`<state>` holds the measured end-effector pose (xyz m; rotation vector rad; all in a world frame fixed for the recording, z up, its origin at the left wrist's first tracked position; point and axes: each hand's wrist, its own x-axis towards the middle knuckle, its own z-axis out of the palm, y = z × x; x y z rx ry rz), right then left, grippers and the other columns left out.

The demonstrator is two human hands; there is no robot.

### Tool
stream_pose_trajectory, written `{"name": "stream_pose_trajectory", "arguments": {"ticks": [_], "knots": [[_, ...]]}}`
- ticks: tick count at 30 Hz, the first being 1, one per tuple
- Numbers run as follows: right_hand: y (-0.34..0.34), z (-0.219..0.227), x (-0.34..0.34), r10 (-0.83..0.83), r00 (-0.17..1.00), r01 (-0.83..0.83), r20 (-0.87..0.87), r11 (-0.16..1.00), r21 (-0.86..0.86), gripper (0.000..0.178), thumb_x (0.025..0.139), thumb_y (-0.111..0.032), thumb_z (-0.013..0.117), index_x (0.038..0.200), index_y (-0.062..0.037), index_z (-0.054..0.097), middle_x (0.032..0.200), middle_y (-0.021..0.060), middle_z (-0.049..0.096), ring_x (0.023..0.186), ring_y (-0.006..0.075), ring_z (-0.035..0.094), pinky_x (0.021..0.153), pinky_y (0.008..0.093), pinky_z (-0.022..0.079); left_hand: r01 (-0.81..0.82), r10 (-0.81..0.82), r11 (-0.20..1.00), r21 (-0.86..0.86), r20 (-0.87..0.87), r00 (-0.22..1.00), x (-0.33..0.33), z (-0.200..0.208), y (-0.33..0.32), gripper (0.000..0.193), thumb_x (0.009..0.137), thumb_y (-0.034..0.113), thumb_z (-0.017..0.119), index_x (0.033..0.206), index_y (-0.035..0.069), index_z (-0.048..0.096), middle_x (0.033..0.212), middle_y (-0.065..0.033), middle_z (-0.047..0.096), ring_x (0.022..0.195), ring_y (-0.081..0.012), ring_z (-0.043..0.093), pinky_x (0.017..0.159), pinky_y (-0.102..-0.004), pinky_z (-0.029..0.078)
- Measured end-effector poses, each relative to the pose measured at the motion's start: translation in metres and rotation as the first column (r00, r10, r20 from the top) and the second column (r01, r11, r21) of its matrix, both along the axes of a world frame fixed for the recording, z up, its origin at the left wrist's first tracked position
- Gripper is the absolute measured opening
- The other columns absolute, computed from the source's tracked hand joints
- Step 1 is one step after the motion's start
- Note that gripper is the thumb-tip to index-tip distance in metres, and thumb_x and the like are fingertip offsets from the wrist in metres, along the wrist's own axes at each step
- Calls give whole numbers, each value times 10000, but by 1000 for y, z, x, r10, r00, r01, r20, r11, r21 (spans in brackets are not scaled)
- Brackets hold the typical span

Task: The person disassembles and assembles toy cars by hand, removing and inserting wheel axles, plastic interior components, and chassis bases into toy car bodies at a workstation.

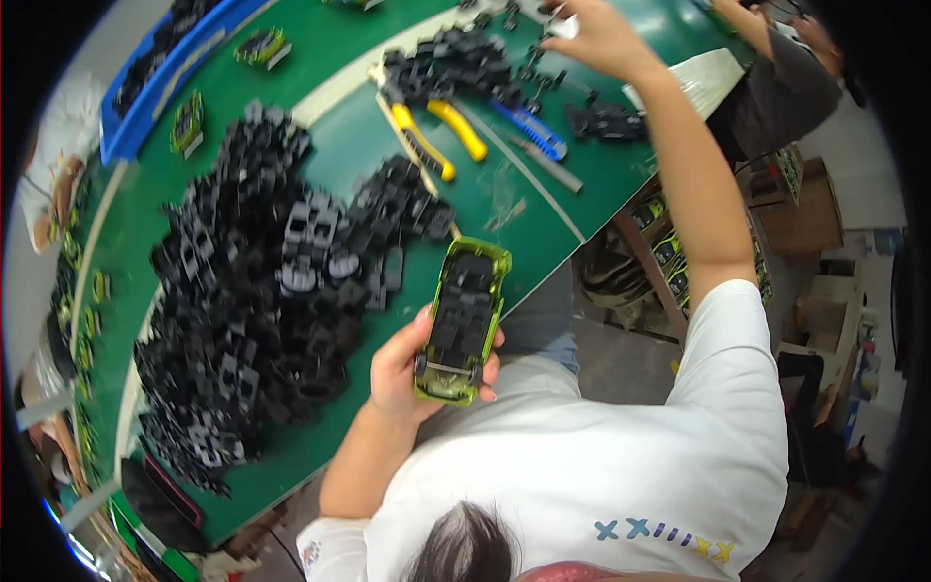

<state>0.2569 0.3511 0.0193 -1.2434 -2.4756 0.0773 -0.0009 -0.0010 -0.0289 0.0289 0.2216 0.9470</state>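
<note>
Two hands: the left hand [396, 373] is holding a green toy car [461, 310], while the right hand [596, 41] is hovering at the far side, over small wheel parts [530, 73].
Left grip: the thumb is pressing along one side of the car, and the fingertips are curling round the other.
Right grip: the fingers are stretching out, with something white showing beside them; whether they are pinching a part, I cannot tell.
Car: it is lying belly up in the left hand, at the near edge of the green surface [533, 228], its black base facing upward and two wheels showing near its lower end.
Black parts: a big heap [242, 301] is covering the left of the surface; a smaller pile [451, 66] is sitting farther back.
Tools: yellow-handled pliers [456, 129] are resting in front of the smaller pile, and a blue cutter [529, 128] is lying to their right.
Far left: a blue box [121, 141] is holding more dark pieces, and two green cars [187, 124] are standing near it.
</note>
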Motion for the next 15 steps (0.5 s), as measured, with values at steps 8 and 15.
{"name": "stream_pose_trajectory", "arguments": {"ticks": [8,15], "knots": [[-171,42,-61,590,569,-821,-572,443,-361,638,679,-130,799,1236,27,529,1133,137,622,1065,254,592,942,378,452,26,-28,999,29,66,997,-4,-4,1,552,999,385,302,1336,-48,361,1119,-290,537,817,-332,647,641,-441,588],[-191,30,-68,635,574,-819,-518,425,-387,700,582,-65,783,1240,-17,551,1111,104,641,1100,299,562,957,408,443,82,-85,996,39,101,991,-2,0,0,580,992,400,300,1345,-60,336,1098,-300,541,781,-348,658,619,-424,584]]}}
